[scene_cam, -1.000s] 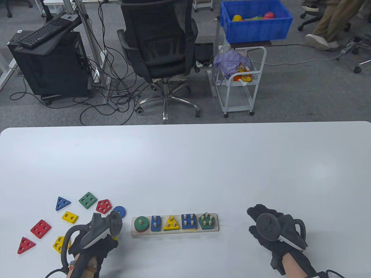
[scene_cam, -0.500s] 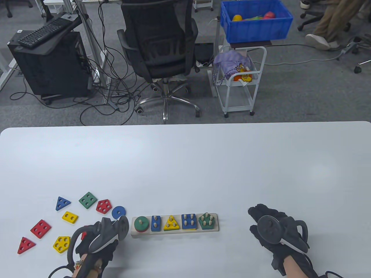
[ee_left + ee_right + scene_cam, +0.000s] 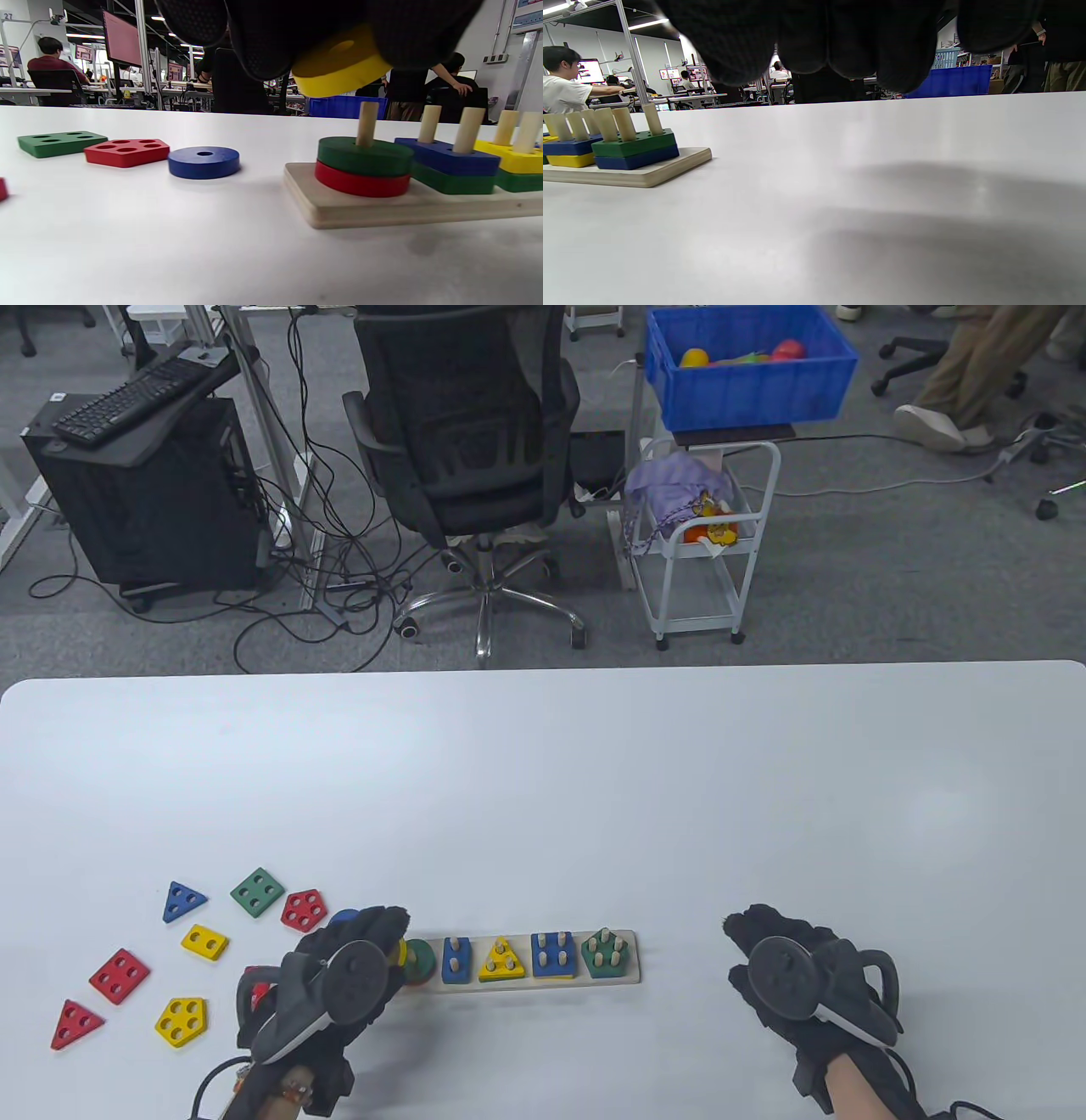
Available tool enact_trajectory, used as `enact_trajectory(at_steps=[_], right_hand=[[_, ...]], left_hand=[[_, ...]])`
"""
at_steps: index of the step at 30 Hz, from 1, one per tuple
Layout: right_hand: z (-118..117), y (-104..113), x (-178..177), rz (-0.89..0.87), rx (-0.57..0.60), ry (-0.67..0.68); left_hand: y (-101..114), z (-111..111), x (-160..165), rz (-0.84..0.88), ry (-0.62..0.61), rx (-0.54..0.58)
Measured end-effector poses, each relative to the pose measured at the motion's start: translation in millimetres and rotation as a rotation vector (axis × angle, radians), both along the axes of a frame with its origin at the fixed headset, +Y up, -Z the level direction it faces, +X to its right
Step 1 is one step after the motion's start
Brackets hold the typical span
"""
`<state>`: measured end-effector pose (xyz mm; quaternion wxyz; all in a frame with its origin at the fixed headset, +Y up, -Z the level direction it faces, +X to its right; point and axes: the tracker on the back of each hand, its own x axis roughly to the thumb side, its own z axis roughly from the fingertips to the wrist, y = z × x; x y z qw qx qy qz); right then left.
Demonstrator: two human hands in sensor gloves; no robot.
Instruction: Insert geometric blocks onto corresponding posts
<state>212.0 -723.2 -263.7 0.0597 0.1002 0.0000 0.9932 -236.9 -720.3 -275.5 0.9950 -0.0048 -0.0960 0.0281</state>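
The left hand (image 3: 322, 29) grips a yellow ring (image 3: 339, 63) above the single post (image 3: 367, 123); next, align its hole and lower it. The right hand (image 3: 806, 984) holds nothing, at lower right.

We count eight loose blocks (image 3: 119, 975) on the surface left of the fingers (image 3: 373, 923) and one yellow ring (image 3: 339, 67) held in them. One peg board (image 3: 624, 976) carries five post groups, and two gloved hands show.

White table (image 3: 543, 780) (blocks, peg board (image 3: 543, 982)).
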Motion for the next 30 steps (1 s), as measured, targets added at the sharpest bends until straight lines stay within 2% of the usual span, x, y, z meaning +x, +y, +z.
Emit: enact_trajectory(at_steps=[10,15,17,21,23,26,30], right_hand=[[0.9,0.0,-0.7,0.000,-0.016,-0.003],[1.2,-0.2,-0.9,-0.001,-0.028,-0.002],[1.3,0.0,-0.5,-0.001,-0.028,-0.002],[1.2,0.3,0.5,-0.009,-0.026,-0.003],[1.1,0.1,0.4,-0.007,-0.028,-0.003],[0.9,-0.9,-0.2,0.003,-0.040,0.001],[1.1,-0.9,-0.4,0.009,-0.045,0.003]], left_hand=[[-10.1,-6.9,15.7,-0.066,-0.029,-0.042],[-15.7,-11.9,17.4,-0.115,-0.023,-0.108],[-8.6,-15.3,10.7,-0.109,0.005,-0.151],[15.7,-32.6,-17.1,0.088,0.123,-0.201],[22.5,-41.8,-27.0,0.100,0.174,-0.209],[22.0,-54.8,-38.8,-0.012,0.235,-0.230],[0.3,-56.6,-40.5,-0.134,0.232,-0.239]])
